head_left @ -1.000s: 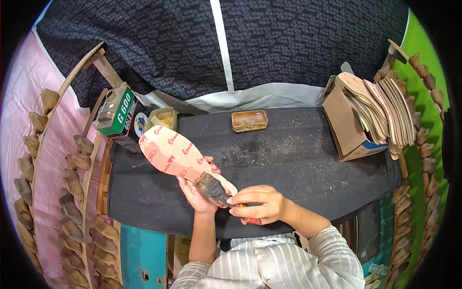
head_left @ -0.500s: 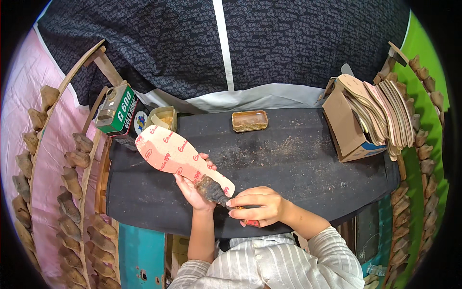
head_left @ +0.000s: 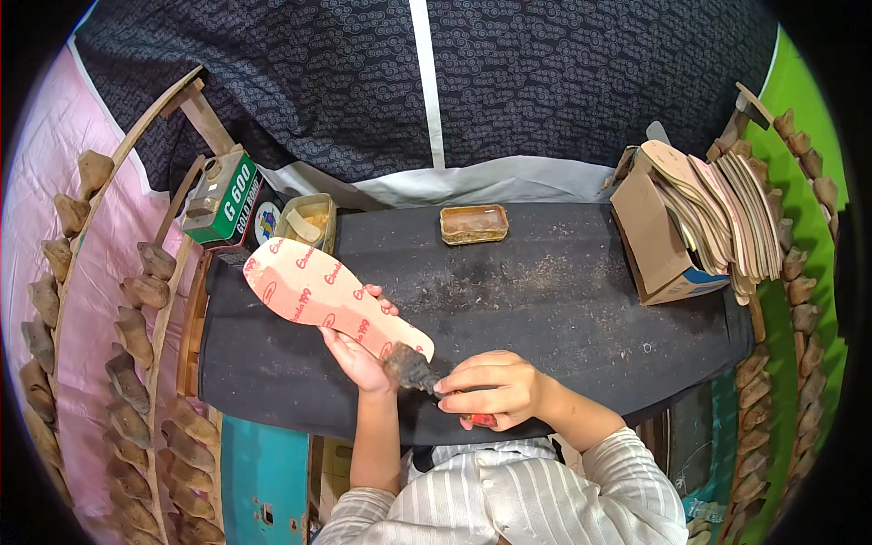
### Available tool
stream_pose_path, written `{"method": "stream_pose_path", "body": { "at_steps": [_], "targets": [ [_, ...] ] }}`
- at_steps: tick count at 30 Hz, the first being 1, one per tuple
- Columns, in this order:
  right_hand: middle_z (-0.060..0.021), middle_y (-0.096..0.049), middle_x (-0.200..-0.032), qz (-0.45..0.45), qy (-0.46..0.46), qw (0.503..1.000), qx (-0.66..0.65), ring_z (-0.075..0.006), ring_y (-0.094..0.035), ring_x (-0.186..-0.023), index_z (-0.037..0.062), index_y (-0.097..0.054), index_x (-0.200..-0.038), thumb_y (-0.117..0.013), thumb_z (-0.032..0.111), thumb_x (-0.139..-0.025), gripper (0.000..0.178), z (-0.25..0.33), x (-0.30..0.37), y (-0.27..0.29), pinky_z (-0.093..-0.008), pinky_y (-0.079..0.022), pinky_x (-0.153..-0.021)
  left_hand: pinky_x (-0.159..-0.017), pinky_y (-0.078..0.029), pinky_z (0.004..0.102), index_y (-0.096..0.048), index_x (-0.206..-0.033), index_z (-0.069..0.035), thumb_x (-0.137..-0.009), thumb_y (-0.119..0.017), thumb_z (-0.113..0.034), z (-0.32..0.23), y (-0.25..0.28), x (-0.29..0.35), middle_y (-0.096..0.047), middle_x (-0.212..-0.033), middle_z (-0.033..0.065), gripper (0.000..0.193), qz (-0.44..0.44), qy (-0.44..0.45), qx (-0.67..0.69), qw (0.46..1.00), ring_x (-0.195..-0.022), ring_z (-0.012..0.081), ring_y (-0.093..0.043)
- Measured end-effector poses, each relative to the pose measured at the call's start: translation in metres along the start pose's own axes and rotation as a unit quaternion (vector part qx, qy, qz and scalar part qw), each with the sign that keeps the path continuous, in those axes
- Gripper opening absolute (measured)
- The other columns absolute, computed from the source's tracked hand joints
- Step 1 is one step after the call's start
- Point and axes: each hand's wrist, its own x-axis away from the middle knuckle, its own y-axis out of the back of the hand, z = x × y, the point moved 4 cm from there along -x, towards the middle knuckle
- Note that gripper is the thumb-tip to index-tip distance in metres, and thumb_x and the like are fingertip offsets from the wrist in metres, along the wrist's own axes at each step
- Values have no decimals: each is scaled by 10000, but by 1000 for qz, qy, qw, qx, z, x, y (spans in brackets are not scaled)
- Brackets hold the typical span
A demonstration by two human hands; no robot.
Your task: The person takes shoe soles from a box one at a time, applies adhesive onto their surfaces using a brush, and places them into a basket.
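Observation:
My left hand (head_left: 360,359) grips a shoe insole board (head_left: 322,295) by its edges, thumb in front and fingertips curled round the far side. The board is pale pink-beige with red print, and a darker wet-looking patch spreads along its lower left side. In my right hand (head_left: 495,389) is a brush (head_left: 409,367) with dark, caked bristles and a reddish handle end showing below the fingers. The bristles lie at the narrow heel end of the board; whether they press on it I cannot tell.
On the dark cloth-covered table (head_left: 563,336) stand an amber-coloured tray (head_left: 473,224), a green and black metal can (head_left: 227,204) and a plastic tub (head_left: 309,222). A cardboard box (head_left: 649,245) holds stacked insole boards (head_left: 727,209). Racks of wooden shoe lasts (head_left: 132,381) flank both sides.
The insole board has shifted slightly left with my left hand. The brush has slid a little right along it, toward the heel end's lower edge.

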Motion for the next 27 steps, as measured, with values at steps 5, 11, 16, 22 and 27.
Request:
{"method": "stream_pose_path", "body": {
  "at_steps": [5,11,16,22,27],
  "targets": [
    [-123,-647,-892,-15,-7,999,-30,-253,-645,-700,21,-675,-850,-721,114,-682,197,-4,2,3,-306,-533,-599,-733,-454,342,-340,-1279,-47,-935,-205,-517,-5,1,0,-511,-1031,162,597,8,-16,-15,1000,-814,218,-512],
    [-127,-637,-965,-22,11,1000,10,-253,-644,-762,29,-682,-866,-702,97,-696,184,-1,2,-6,-309,-538,-636,-744,-442,345,-344,-1273,-44,-935,-213,-513,-3,-6,5,-501,-1028,150,592,11,0,24,1000,-825,215,-501],
    [-121,-637,-909,8,-20,1000,-16,-266,-640,-749,13,-662,-867,-705,57,-630,245,-2,7,0,-321,-533,-644,-738,-439,342,-354,-1261,-54,-934,-221,-533,-5,5,-1,-497,-1021,140,595,4,-5,20,1000,-811,212,-492],
    [-134,-643,-885,-44,-5,999,-14,-271,-642,-717,-4,-657,-866,-698,122,-733,187,-3,1,3,-317,-536,-629,-742,-432,336,-356,-1252,-44,-914,-214,-599,3,6,3,-496,-1013,132,666,-13,14,43,999,-818,210,-489],
    [-119,-629,-944,-8,4,1000,1,-263,-634,-761,3,-645,-902,-717,7,-595,316,-3,11,-4,-327,-531,-642,-756,-432,329,-311,-1303,-55,-905,-278,-597,-1,16,-5,-472,-1053,137,674,10,-8,36,999,-853,219,-477]
  ]
}}
